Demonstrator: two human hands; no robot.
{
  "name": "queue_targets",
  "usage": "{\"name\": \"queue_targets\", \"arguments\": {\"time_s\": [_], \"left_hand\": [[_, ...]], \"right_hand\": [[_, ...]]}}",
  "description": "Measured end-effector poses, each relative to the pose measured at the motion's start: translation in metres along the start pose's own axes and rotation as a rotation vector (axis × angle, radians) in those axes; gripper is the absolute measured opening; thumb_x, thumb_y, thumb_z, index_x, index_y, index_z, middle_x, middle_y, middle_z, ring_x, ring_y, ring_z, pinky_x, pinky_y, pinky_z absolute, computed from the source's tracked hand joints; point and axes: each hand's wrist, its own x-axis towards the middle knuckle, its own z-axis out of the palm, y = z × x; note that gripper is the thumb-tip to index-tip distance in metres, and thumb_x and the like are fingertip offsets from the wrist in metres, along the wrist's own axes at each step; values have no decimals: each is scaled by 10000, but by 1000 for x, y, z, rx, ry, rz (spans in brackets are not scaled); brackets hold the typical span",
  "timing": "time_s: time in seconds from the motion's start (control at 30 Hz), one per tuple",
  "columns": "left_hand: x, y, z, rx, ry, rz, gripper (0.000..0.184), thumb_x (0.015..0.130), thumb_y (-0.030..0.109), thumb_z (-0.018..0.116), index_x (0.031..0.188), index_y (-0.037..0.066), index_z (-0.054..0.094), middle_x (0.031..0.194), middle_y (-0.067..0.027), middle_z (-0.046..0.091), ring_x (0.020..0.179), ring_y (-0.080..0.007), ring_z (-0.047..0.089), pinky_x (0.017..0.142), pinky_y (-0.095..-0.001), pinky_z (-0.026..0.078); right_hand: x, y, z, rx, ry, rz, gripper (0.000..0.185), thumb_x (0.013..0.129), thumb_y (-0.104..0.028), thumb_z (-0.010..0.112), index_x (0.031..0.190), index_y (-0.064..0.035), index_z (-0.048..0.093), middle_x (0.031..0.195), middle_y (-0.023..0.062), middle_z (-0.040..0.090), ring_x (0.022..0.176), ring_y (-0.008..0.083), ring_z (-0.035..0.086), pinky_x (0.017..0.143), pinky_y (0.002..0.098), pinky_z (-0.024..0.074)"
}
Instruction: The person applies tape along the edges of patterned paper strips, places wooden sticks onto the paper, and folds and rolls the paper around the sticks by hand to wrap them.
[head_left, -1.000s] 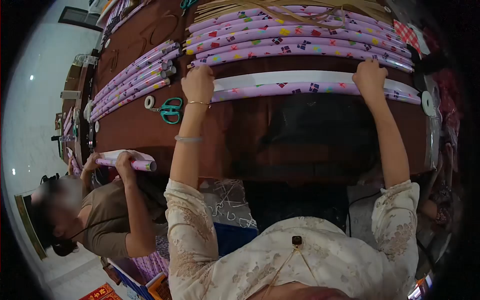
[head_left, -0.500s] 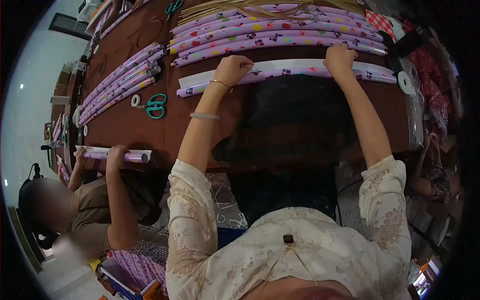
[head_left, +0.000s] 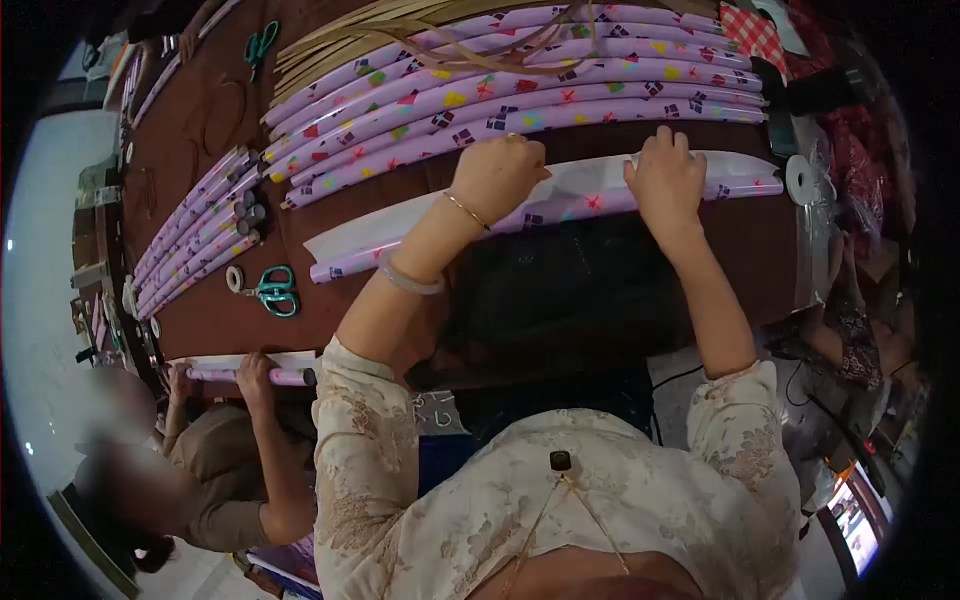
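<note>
A lilac roll of wrapping paper (head_left: 590,205) with a gift-box print lies across the brown table in front of me. Its white inner side shows as a loose strip along the far edge. My left hand (head_left: 500,180) is closed with bent fingers on the strip, left of the roll's middle. Toward the right end, my right hand (head_left: 665,190) curls over the paper, thumb and fingertips at the white edge. My palms hide parts of the roll.
Several finished rolls (head_left: 520,90) lie behind, with tan strips (head_left: 350,50) over them. More rolls (head_left: 195,235) lie left, near teal scissors (head_left: 277,292) and a small tape roll (head_left: 235,279). A white tape roll (head_left: 800,180) stands right. A co-worker (head_left: 230,450) handles another roll.
The view has shifted and turned slightly, so the table's contents sit differently. My left hand has moved right along the paper, closer to my right hand. The co-worker's hands stay on their roll.
</note>
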Motion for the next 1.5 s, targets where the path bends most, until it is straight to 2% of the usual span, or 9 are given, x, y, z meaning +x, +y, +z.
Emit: {"name": "queue_targets", "arguments": {"time_s": [0.2, 0.3, 0.43, 0.47, 0.7, 0.83, 1.07, 1.23, 1.5], "left_hand": [[35, 32, 38, -195, 113, -158, 203, 761, 277, 605, 752, 74, 590, 694, -130, 613, 647, -321, 600, 572, -420, 477], [47, 45, 48, -263, 85, -407, 199, 753, 232, 618, 774, 47, 547, 686, -179, 600, 652, -356, 593, 576, -433, 474], [44, 43, 61, -304, 122, -423, 201, 741, 197, 634, 793, 30, 536, 739, -191, 600, 688, -368, 585, 590, -439, 463], [42, 44, 62, -294, 135, -399, 215, 734, 195, 645, 795, 31, 521, 722, -172, 600, 670, -349, 591, 581, -430, 467], [39, 50, 61, -287, 223, -494, 242, 689, 207, 700, 727, 52, 517, 633, -139, 574, 628, -328, 581, 564, -412, 456], [40, 51, 57, -327, 157, -548, 276, 708, 254, 713, 761, 37, 551, 626, -118, 570, 576, -285, 561, 542, -363, 444], [36, 47, 52, -312, 137, -519, 269, 689, 223, 715, 733, 39, 523, 627, -123, 557, 634, -308, 561, 560, -387, 446], [33, 47, 48, -165, 95, -459, 250, 730, 223, 689, 779, 37, 531, 619, -112, 546, 595, -266, 547, 536, -356, 437], [41, 25, 37, 19, 18, 40, 143, 738, 180, 624, 800, 85, 536, 750, -45, 558, 718, -228, 575, 628, -333, 463]], "right_hand": [[6, -1, -5, 33, -152, 10, 322, 707, -372, 649, 820, -71, 628, 881, 27, 500, 884, 187, 484, 716, 395, 419], [14, 3, -13, 67, -241, -17, 360, 694, -393, 661, 842, -66, 628, 894, 33, 501, 902, 192, 481, 746, 400, 408], [19, 9, -15, 91, -333, -87, 397, 676, -415, 671, 855, -63, 631, 896, 36, 503, 907, 192, 481, 757, 405, 401], [18, 14, -17, 121, -233, -118, 394, 618, -408, 723, 778, -66, 611, 837, 36, 507, 842, 188, 512, 673, 364, 444], [24, 75, -13, 463, -263, -347, 379, 634, -378, 725, 811, -59, 623, 856, 52, 515, 834, 213, 517, 671, 348, 453], [27, 127, -4, 703, -441, -390, 465, 673, -440, 700, 846, -14, 631, 889, 86, 531, 847, 252, 540, 695, 359, 457], [40, 199, 30, 1003, -741, -244, 448, 767, -446, 634, 830, -3, 637, 799, 124, 587, 730, 259, 576, 659, 342, 446], [31, 235, 54, 1145, -792, -103, 358, 843, -328, 568, 824, 28, 598, 761, 79, 559, 704, 151, 513, 651, 271, 400], [28, 241, 55, 1202, -736, -59, 279, 849, -238, 566, 866, 40, 582, 815, 52, 589, 734, 108, 493, 665, 239, 391]]}}
